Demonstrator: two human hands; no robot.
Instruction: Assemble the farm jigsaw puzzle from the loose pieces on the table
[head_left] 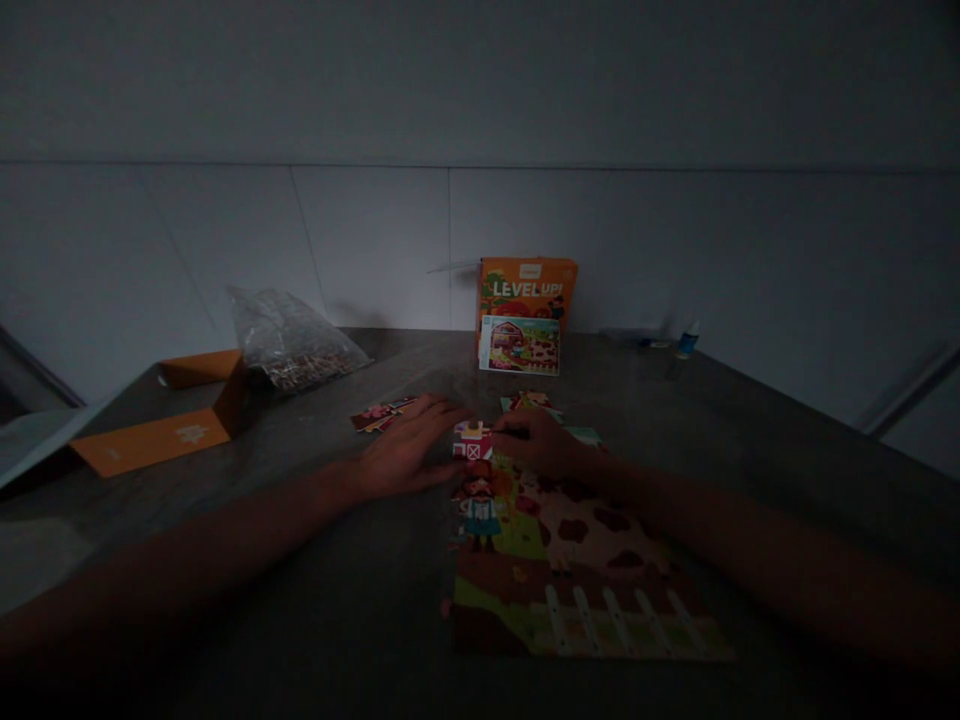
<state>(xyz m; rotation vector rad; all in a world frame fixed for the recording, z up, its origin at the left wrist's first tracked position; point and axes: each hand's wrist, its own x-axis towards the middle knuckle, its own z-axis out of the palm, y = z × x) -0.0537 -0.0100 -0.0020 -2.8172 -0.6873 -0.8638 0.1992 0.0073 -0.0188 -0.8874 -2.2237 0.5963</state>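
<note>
A partly assembled jigsaw puzzle [600,540] lies in front of me, showing a spotted cow, a farmer and a white fence. My left hand [412,450] rests low beside its upper left edge, fingers stretched out and apart. Between my hands is a red-and-white barn section [472,450]. My right hand [544,445] is over the puzzle's upper edge, with fingers curled together and their tips beside the barn section. What those fingertips pinch is hidden in the dim light. Loose puzzle pieces [371,416] lie beyond my left hand, and more pieces [529,400] lie beyond my right.
An orange box [529,270] stands at the back, with a picture card [521,346] leaning against it. To the left are a clear plastic bag [292,345] of small brown bits and an orange box lid [157,440]. A small bottle [688,341] stands at back right.
</note>
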